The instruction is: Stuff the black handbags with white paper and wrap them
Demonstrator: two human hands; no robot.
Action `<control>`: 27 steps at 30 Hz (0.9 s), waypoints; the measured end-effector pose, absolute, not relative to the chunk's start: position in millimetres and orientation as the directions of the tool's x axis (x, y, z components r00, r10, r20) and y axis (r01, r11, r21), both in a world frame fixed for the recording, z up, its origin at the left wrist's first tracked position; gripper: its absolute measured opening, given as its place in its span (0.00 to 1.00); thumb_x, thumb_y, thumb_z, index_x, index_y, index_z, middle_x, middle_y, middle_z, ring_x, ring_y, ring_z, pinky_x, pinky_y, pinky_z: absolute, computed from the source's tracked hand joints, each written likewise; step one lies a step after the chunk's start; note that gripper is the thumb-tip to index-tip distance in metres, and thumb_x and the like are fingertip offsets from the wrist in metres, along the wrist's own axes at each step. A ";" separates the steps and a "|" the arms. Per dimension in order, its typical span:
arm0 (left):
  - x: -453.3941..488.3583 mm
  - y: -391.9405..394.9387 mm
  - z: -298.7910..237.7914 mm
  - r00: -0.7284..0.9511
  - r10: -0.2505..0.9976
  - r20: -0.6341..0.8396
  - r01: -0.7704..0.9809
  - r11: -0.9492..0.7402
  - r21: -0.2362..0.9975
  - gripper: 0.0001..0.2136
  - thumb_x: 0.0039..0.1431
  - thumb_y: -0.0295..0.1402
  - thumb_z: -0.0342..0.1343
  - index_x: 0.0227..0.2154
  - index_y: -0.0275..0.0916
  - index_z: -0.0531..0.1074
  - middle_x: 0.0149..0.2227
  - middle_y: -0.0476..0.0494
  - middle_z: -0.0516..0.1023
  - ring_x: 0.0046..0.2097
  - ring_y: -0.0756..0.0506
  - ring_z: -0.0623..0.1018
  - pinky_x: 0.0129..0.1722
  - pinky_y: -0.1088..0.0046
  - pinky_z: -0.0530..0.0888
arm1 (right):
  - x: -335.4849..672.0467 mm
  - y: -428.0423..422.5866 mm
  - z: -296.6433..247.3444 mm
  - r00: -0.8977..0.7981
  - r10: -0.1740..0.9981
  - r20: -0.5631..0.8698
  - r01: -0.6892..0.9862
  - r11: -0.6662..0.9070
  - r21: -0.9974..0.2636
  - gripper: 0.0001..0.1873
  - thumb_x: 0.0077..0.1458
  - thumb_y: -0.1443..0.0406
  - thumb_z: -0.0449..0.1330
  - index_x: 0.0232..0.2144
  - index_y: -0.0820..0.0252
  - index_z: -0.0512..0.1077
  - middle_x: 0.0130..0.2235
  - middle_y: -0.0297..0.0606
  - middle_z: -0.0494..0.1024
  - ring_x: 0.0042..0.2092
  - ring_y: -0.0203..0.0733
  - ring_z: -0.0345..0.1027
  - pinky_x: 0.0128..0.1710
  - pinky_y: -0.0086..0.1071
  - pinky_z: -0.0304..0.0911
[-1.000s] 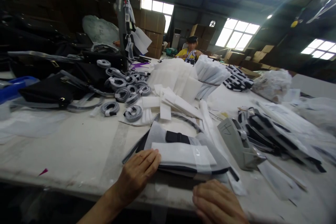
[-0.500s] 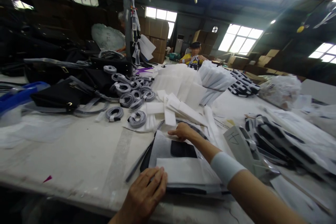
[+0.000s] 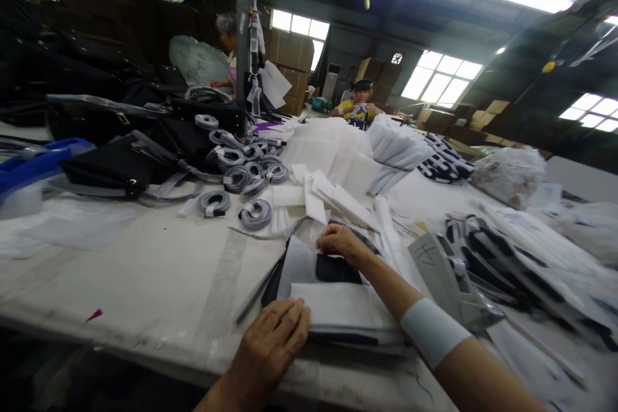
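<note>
On the surface, coiled grey straps lie at the left, beyond your hands. Your left hand stays on the left end of the white foam strip, fingers narrow and close together; your thumb is hidden, so whether it grips from beneath does not show. The wrapped bag lies flat under that strip, near the surface's front edge. The change is in your right hand: no longer down by that edge as a second ago, nor pointing one finger as half a second ago, it now has its fingertips drawn together at some clear film by the bag's far side. Whether they truly pinch it is unclear. So the work now seems centred there, your left hand apparently steadying the near part. Farther right, the grey tape dispenser stands untouched.
</note>
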State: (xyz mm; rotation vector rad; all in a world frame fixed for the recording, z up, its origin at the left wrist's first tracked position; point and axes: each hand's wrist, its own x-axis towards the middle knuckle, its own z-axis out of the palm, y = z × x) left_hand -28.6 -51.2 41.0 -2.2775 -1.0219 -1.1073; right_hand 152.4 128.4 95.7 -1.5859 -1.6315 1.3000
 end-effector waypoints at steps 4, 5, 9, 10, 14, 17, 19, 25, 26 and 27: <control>-28.9 -52.2 39.0 0.426 0.438 0.792 0.760 -0.648 -0.050 0.17 0.70 0.25 0.40 0.49 0.34 0.75 0.47 0.42 0.80 0.50 0.44 0.76 0.52 0.67 0.72 | 152.6 93.2 104.3 -0.230 0.971 -0.063 0.395 0.034 -0.918 0.08 0.45 0.61 0.64 0.25 0.60 0.72 0.26 0.31 0.75 0.29 0.36 0.69 0.34 0.30 0.64; -29.1 -52.3 38.5 0.429 0.442 0.788 0.761 -0.647 -0.051 0.17 0.70 0.25 0.40 0.49 0.34 0.74 0.48 0.41 0.79 0.51 0.44 0.76 0.52 0.67 0.72 | 153.8 83.8 104.8 -0.232 0.972 -0.022 0.393 0.073 -0.917 0.08 0.46 0.60 0.64 0.25 0.60 0.73 0.26 0.31 0.75 0.30 0.36 0.68 0.35 0.30 0.63; -29.7 -52.2 37.3 0.427 0.431 0.795 0.763 -0.643 -0.061 0.17 0.70 0.26 0.40 0.49 0.34 0.74 0.48 0.41 0.79 0.51 0.44 0.76 0.52 0.67 0.73 | 162.0 52.7 102.7 -0.238 0.960 0.147 0.439 0.242 -0.865 0.08 0.50 0.60 0.62 0.26 0.58 0.76 0.27 0.31 0.76 0.32 0.38 0.68 0.36 0.30 0.60; -29.9 -52.2 37.3 0.429 0.431 0.794 0.763 -0.643 -0.063 0.17 0.70 0.26 0.40 0.49 0.34 0.74 0.48 0.41 0.79 0.51 0.44 0.76 0.52 0.67 0.73 | 164.1 47.8 102.1 -0.247 0.950 0.191 0.461 0.289 -0.839 0.08 0.52 0.60 0.61 0.27 0.57 0.76 0.27 0.32 0.77 0.32 0.39 0.68 0.36 0.30 0.60; -30.4 -52.7 39.1 0.441 0.433 0.786 0.758 -0.648 -0.069 0.16 0.69 0.25 0.41 0.50 0.34 0.73 0.48 0.41 0.79 0.51 0.44 0.76 0.51 0.67 0.73 | 167.7 42.2 103.4 -0.280 0.903 0.326 0.521 0.428 -0.739 0.08 0.53 0.61 0.60 0.29 0.57 0.77 0.29 0.33 0.79 0.33 0.40 0.70 0.36 0.31 0.61; -30.5 -53.1 41.3 0.444 0.427 0.787 0.758 -0.647 -0.077 0.16 0.69 0.25 0.42 0.50 0.34 0.73 0.48 0.40 0.79 0.51 0.45 0.76 0.51 0.67 0.74 | 165.8 52.9 109.2 -0.187 0.908 0.375 0.540 0.414 -0.733 0.09 0.54 0.60 0.59 0.29 0.57 0.77 0.29 0.33 0.79 0.33 0.40 0.70 0.37 0.31 0.62; -30.5 -53.2 42.5 0.447 0.430 0.784 0.758 -0.647 -0.077 0.16 0.69 0.25 0.42 0.50 0.34 0.73 0.48 0.40 0.79 0.51 0.45 0.76 0.51 0.67 0.74 | 163.9 65.7 115.5 -0.136 0.917 0.376 0.546 0.386 -0.744 0.09 0.55 0.60 0.59 0.28 0.57 0.76 0.29 0.33 0.79 0.33 0.40 0.70 0.37 0.31 0.62; -30.5 -52.2 42.8 0.445 0.429 0.786 0.748 -0.661 -0.062 0.16 0.69 0.25 0.41 0.50 0.33 0.73 0.48 0.39 0.79 0.51 0.45 0.76 0.51 0.67 0.74 | 158.3 95.2 138.6 -0.087 0.919 0.384 0.546 0.367 -0.753 0.11 0.55 0.58 0.59 0.29 0.59 0.76 0.30 0.36 0.79 0.33 0.41 0.70 0.37 0.32 0.64; -30.6 -52.1 42.6 0.442 0.429 0.788 0.746 -0.663 -0.058 0.16 0.69 0.25 0.41 0.50 0.33 0.73 0.48 0.39 0.79 0.51 0.44 0.76 0.51 0.67 0.74 | 157.6 92.5 140.9 -0.099 0.917 0.386 0.535 0.377 -0.756 0.11 0.55 0.58 0.60 0.29 0.59 0.76 0.31 0.36 0.80 0.33 0.41 0.71 0.38 0.32 0.64; -30.7 -52.1 42.4 0.440 0.429 0.789 0.746 -0.664 -0.055 0.16 0.69 0.25 0.41 0.50 0.32 0.73 0.48 0.38 0.79 0.51 0.44 0.76 0.51 0.67 0.74 | 157.2 86.7 141.7 -0.123 0.912 0.392 0.523 0.395 -0.755 0.10 0.55 0.59 0.60 0.30 0.59 0.77 0.32 0.36 0.80 0.34 0.41 0.72 0.38 0.31 0.65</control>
